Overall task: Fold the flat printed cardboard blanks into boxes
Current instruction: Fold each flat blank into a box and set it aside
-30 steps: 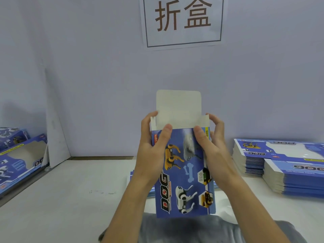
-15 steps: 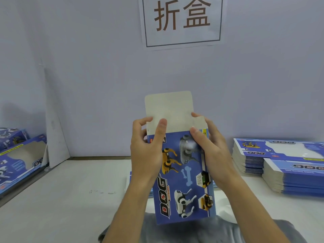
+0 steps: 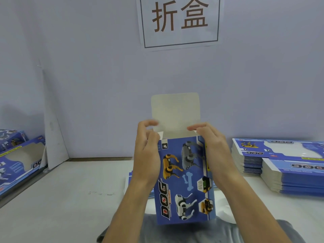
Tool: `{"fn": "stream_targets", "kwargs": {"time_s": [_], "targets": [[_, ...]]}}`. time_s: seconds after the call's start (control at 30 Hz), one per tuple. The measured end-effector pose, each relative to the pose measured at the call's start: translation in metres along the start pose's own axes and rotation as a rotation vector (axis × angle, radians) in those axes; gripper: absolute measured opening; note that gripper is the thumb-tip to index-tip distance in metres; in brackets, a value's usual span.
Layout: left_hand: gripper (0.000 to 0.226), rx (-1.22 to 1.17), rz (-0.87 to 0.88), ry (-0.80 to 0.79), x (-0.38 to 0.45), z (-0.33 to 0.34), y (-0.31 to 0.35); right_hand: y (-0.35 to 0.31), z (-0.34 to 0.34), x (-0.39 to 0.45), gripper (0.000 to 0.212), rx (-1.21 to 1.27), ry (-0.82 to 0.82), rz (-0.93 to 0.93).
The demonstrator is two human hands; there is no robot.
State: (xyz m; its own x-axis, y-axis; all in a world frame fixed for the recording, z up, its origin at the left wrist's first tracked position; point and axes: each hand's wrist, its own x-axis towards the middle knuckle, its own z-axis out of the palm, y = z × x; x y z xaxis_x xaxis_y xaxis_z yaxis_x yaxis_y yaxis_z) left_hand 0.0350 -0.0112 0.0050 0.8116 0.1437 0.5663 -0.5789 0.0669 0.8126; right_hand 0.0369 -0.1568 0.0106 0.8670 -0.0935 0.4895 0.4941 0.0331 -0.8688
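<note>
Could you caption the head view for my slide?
Both hands hold a blue box upright, top flap open.

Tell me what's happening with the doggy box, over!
Both hands, left hand and right hand, grip the box sides. Top flap upright, unfolded. Nothing blocking it.

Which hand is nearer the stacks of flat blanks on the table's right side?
Right. The right hand holds the box's right edge, beside the stacks of flat blanks; the left hand is across the box.
</note>
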Motion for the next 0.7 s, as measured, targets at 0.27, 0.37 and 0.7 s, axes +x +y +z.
{"fn": "stream_targets", "kwargs": {"time_s": [0.27,0.37,0.7], "targets": [[0.041,-0.031,-0.063,-0.016,0.0,0.003,0.001,-0.001,-0.002,0.001,0.046,0.099,-0.037,0.085],[0.025,-0.018,0.009,0.026,0.0,0.001,0.002,0.001,0.0,0.0,0.031,0.113,0.003,0.083],[0.034,-0.07,0.004,0.177,0.001,0.001,-0.001,0.01,0.0,-0.002,0.041,0.161,0.049,-0.051]]}}
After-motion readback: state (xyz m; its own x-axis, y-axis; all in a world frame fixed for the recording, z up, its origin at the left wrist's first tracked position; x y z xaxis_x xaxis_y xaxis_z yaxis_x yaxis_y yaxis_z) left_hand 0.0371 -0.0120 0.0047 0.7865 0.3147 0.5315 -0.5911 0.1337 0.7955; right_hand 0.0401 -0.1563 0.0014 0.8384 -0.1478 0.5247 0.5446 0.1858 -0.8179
